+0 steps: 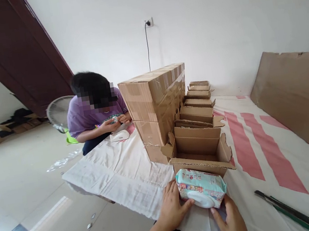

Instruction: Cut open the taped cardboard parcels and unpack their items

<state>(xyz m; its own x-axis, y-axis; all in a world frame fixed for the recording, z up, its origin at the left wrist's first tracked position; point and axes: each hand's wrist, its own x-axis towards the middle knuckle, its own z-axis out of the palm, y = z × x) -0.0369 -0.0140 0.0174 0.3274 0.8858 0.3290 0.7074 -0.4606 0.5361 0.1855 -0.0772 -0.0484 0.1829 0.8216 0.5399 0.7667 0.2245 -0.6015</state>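
Observation:
A mint-green pack of wet wipes (pixel 192 181) with a white lid facing me lies at the table's near edge, right in front of an open cardboard box (pixel 202 158). My left hand (pixel 173 204) is closed on its left end, thumb along the lower front. From the right, my right hand (pixel 231 218) grips the other end, thumb and fingers at the lower corner. The box's flaps stand apart, and its visible inside holds nothing I can make out.
More open boxes (pixel 195 113) line up behind. Stacked taped cartons (pixel 156 107) form a wall to their left. Beyond it a person in a purple shirt (pixel 84 116) handles something small beside a white object (pixel 119 135). A utility knife (pixel 286 208) lies at the right; a cardboard sheet (pixel 298 96) stands behind.

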